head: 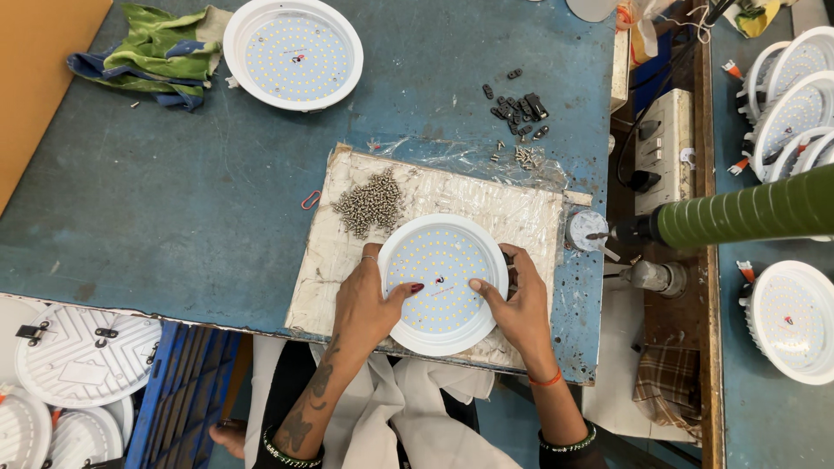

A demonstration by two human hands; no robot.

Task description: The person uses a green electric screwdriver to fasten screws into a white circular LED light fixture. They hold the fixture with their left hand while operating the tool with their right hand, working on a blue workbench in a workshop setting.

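A round white lamp housing with a dotted light panel (441,257) lies on a worn white work board (521,213) at the table's front. My left hand (365,304) grips its left rim, thumb pressed on the panel. My right hand (519,304) grips the right rim, thumb also on the panel near the small red and black wires at the centre. A heap of small silver screws (369,202) lies on the board just above the left hand.
A second white lamp (293,54) and a green cloth (156,52) lie at the far side of the blue table (174,208). Black clips (519,108) lie far right. A green-handled tool (738,213) hangs at right. Several lamps (795,104) are stacked right; backplates (82,356) lower left.
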